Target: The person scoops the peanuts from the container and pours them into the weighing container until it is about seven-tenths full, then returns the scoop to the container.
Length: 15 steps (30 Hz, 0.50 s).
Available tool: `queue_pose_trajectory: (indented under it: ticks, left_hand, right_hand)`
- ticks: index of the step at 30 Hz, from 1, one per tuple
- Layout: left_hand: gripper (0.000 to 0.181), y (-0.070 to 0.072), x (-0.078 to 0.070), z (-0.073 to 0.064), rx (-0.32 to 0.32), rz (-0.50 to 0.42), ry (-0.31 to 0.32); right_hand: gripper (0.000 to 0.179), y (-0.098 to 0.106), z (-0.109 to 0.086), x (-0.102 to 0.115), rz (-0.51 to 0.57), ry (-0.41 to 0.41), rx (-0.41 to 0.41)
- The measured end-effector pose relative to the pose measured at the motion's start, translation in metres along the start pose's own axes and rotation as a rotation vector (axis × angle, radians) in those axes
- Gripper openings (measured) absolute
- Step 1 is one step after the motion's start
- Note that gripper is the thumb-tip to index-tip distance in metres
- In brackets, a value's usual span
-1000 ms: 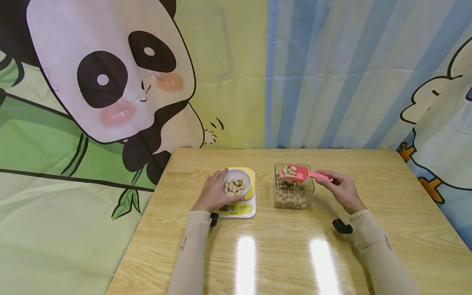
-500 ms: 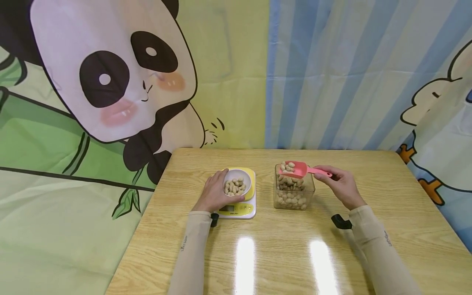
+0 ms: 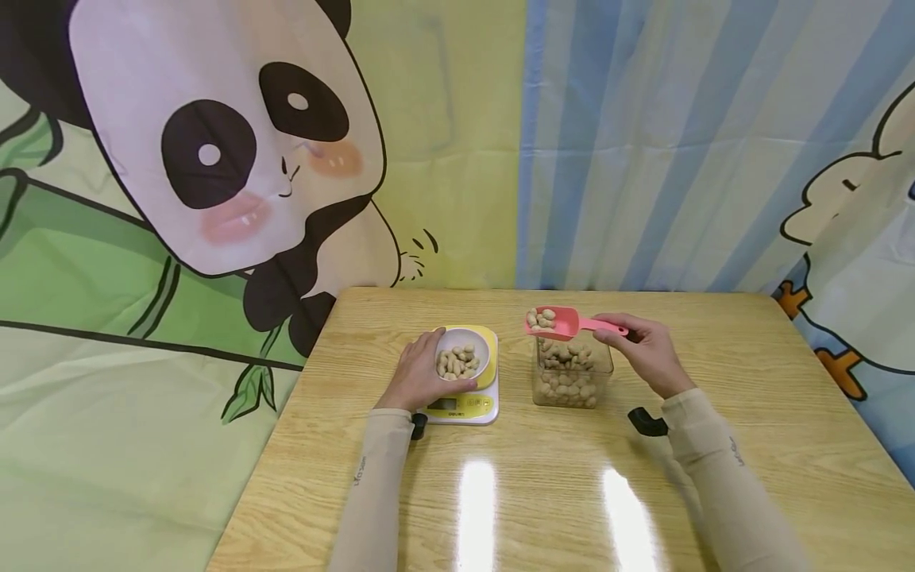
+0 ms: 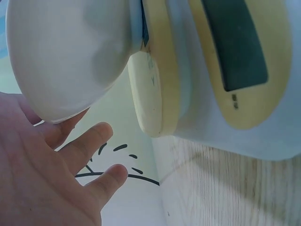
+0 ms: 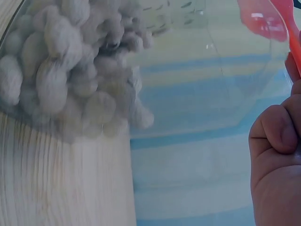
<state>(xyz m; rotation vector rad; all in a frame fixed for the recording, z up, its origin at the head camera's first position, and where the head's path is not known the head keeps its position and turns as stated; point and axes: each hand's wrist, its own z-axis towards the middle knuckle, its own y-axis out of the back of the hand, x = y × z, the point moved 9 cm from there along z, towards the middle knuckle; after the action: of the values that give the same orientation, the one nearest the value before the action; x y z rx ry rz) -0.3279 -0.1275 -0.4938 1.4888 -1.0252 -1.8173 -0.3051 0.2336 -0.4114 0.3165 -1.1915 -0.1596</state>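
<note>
My left hand (image 3: 417, 375) holds a small white bowl (image 3: 477, 345) on a kitchen scale (image 3: 488, 407), fingers along its left side and thumb across the front. Unshelled-looking peanuts (image 3: 457, 364) lie in the bowl. In the left wrist view several fingertips (image 4: 115, 175) spread out beneath the bowl's wall (image 4: 70, 52). With my right hand (image 3: 656, 359) I pinch the handle of a pink scoop (image 3: 569, 321), which carries several peanuts at its front end. The scoop hangs over the back left of a clear square container (image 3: 604, 367), part-filled with peanuts (image 5: 61, 70).
A wooden table (image 3: 543, 469) bears the scale and container, with a gap between them. Behind the table's far edge hangs a cartoon-printed curtain (image 3: 457, 199). Black straps show at both wrists, the right one (image 3: 646, 422) jutting out over the table.
My right hand has raised the loaded scoop from the container and moved it leftward, so its front now reaches past the left rim. The left hand stays at the bowl.
</note>
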Motion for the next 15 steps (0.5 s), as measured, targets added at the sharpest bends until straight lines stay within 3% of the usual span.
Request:
queue_pose_trajectory:
  ticks: [8,15]
  left_hand:
    - [0.125,-0.001,0.002,0.0,-0.001,-0.008,0.005]
    - [0.125,-0.002,0.002,0.0,0.001,0.004,0.022]
  right_hand:
    - [0.028,-0.018,0.008,0.011,0.06,0.029,0.045]
    - [0.029,-0.03,0.022,-0.003,0.073,0.045,0.067]
